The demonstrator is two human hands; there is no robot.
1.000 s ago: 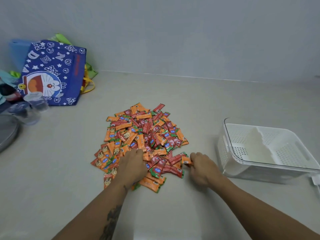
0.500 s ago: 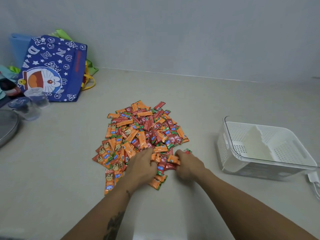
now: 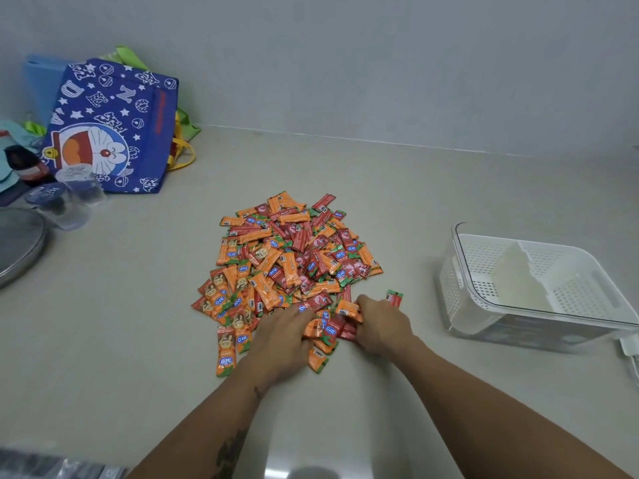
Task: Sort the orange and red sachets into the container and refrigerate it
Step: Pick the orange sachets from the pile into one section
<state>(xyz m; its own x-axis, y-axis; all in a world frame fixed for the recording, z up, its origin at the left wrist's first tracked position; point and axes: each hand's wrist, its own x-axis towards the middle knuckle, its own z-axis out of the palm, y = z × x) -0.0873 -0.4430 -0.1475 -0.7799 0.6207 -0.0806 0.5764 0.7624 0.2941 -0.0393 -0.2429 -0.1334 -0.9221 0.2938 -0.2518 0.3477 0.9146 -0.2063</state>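
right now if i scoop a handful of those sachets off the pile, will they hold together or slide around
Probably slide. The sachets look like small glossy packets heaped loosely on the counter, so a handful would likely shed a few. They seem light and flat, unlikely to roll. The left hand and right hand at the pile's near edge suggest gathering them takes both.

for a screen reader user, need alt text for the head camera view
Two hands, left hand and right hand, gather orange and red sachets from a pile on a pale counter. An empty white container sits right; a blue cartoon bag left.
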